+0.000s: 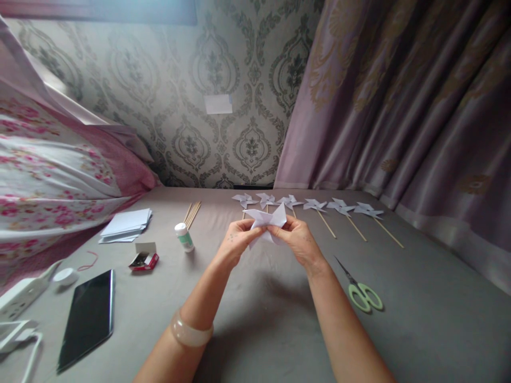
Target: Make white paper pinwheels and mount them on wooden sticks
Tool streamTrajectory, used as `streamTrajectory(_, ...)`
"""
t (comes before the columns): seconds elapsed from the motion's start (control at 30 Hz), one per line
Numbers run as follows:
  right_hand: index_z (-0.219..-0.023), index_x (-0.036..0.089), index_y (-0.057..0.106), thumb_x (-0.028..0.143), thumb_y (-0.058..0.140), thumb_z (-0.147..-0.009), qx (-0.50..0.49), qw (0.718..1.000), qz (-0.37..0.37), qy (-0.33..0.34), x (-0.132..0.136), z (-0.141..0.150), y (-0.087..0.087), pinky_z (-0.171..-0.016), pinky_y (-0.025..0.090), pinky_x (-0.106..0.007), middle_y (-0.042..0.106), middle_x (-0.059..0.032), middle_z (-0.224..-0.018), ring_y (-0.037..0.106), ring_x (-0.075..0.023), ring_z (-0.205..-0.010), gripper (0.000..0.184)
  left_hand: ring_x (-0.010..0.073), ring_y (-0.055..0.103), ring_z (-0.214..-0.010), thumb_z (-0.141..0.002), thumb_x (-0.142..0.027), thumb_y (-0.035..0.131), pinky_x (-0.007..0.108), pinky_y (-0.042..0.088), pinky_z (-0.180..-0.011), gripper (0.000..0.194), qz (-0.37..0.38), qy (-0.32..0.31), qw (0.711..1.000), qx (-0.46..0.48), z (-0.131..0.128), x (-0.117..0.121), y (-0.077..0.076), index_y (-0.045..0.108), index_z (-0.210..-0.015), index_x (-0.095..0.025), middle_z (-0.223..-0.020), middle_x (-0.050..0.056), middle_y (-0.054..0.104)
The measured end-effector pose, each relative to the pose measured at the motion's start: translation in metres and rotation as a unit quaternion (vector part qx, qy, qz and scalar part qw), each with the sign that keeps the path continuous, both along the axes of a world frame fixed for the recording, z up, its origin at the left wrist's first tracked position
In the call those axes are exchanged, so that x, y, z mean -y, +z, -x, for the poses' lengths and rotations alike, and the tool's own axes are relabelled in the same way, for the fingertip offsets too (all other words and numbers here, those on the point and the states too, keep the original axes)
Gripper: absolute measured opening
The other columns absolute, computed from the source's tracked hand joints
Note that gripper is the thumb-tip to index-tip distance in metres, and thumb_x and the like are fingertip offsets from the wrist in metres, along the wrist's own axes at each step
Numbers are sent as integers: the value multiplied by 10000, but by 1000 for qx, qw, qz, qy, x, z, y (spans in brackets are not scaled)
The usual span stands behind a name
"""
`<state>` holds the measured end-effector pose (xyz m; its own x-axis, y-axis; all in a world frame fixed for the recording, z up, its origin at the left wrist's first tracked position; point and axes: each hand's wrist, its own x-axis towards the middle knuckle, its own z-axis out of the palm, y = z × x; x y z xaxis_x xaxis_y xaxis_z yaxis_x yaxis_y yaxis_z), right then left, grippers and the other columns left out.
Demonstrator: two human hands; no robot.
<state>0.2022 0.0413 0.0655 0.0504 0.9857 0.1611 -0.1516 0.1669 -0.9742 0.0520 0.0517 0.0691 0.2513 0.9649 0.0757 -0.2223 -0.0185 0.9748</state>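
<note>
A white paper pinwheel (275, 216) is held up over the grey cloth, its pointed blades spread. My left hand (239, 239) grips it from the left side, and my right hand (299, 239) from the right. Both thumbs press together near its centre; the other fingers are mostly hidden behind the paper. No stick shows on this pinwheel. Behind it lies a row of several finished-looking paper pinwheels (315, 204) on wooden sticks. Green-handled scissors (361, 292) rest to the right of my right forearm, blades pointing away.
On the left are a stack of white paper (125, 224), wooden sticks (193, 214), a white-capped bottle (184, 238) and an open small red box (144, 259) with dark bits. Nearer lie a black tablet (88, 319), a power strip (19, 300) and cables. Curtains (391, 106) hang right.
</note>
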Motion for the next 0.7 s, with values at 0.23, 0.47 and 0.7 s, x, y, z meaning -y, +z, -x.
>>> streamTrajectory(0.23,-759,193,731,359,831,-525,-12,1000,10,10,1,1,-1,-700,485,-307,726,-2,-736,627,-162,-668,304,123,517,-611,-538,-372,808,232,350,-601,342,-1,-2,1000,-9,1,-3,-4,757,-762,-119,-678,35,683)
streamTrajectory(0.47,-736,176,729,371,831,-493,-9,1000,12,0,-4,2,-7,-643,471,-287,721,-12,-715,605,-156,-635,328,132,514,-634,-511,-378,814,234,341,-611,345,3,5,999,-51,5,-5,-4,761,-731,-117,-669,41,679)
streamTrajectory(0.7,-734,170,727,428,830,-473,0,1000,6,0,-8,3,-14,-642,467,-295,720,-31,-726,614,-173,-653,381,138,522,-632,-483,-389,819,243,345,-619,379,4,1,998,-60,7,-9,-7,775,-756,-129,-695,49,694)
